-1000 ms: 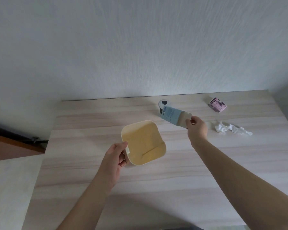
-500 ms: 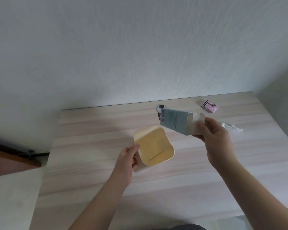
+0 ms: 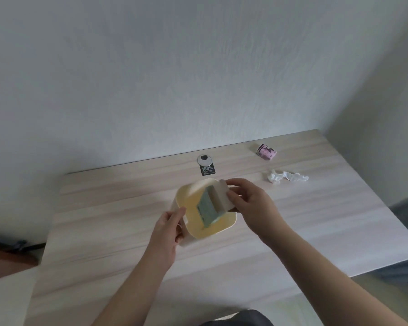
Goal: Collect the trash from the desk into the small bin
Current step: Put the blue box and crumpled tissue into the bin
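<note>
Pale wood surface (image 3: 316, 227) against a white wall; box going into the bin.
Left hand (image 3: 169, 228) clamps the bin's (image 3: 224, 225) near wall, I judge to steady it. Right hand (image 3: 250, 204), grip closed on the blue-grey carton (image 3: 207, 208), holds it half inside. Tissue (image 3: 285, 177), pink wrapper (image 3: 266, 152) and tag (image 3: 207, 170) lie toward the far edge.

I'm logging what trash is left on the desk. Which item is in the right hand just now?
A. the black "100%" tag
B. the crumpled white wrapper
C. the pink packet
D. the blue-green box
D: the right hand holds the blue-green box tipped into the bin, while the packet, wrapper and tag lie on the desk.
</note>
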Demonstrator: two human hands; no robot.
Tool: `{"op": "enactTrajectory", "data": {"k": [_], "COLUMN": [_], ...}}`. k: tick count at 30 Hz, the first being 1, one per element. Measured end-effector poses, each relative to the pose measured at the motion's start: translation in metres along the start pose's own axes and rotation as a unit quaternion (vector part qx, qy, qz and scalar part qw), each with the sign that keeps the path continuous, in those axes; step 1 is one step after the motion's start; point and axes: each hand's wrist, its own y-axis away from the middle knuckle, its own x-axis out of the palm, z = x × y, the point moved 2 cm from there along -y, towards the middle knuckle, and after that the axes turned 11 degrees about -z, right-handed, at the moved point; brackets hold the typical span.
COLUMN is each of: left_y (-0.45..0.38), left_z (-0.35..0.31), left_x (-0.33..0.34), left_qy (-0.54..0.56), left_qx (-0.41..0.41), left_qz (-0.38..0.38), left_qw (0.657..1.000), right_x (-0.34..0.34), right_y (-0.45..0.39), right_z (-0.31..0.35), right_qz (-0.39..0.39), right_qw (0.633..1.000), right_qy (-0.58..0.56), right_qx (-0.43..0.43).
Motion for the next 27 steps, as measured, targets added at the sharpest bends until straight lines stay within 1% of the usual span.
{"op": "enactTrajectory", "data": {"k": [4, 9, 13, 18, 22, 27], "left_y": [0.027, 0.061, 0.089, 0.114, 0.123, 0.118], "left_z": [0.01, 0.03, 0.051, 0.074, 0.086, 0.085], "left_x": [0.019, 0.047, 0.073, 0.099, 0.109, 0.116], "left_qy": [-0.014, -0.023, -0.017, -0.03, -0.036, -0.037], "left_qx": [-0.003, -0.023, -0.031, -0.039, -0.043, -0.057], "left_qz": [0.014, 0.037, 0.068, 0.071, 0.061, 0.057], "left_qw": [1.0, 0.999, 0.997, 0.996, 0.997, 0.996], "right_x": [-0.022, -0.088, -0.148, -0.204, -0.225, -0.226], "right_y": [0.012, 0.031, 0.038, 0.036, 0.028, 0.003], "right_z": [-0.007, -0.02, -0.037, -0.063, -0.08, -0.091], "right_qz": [-0.009, -0.034, -0.079, -0.113, -0.11, -0.086], "right_qw": [1.0, 0.998, 0.994, 0.989, 0.986, 0.985], "right_qy": [-0.001, 0.047, 0.073, 0.092, 0.123, 0.146], "right_qx": [-0.009, -0.034, -0.022, 0.011, 0.033, 0.034]}}
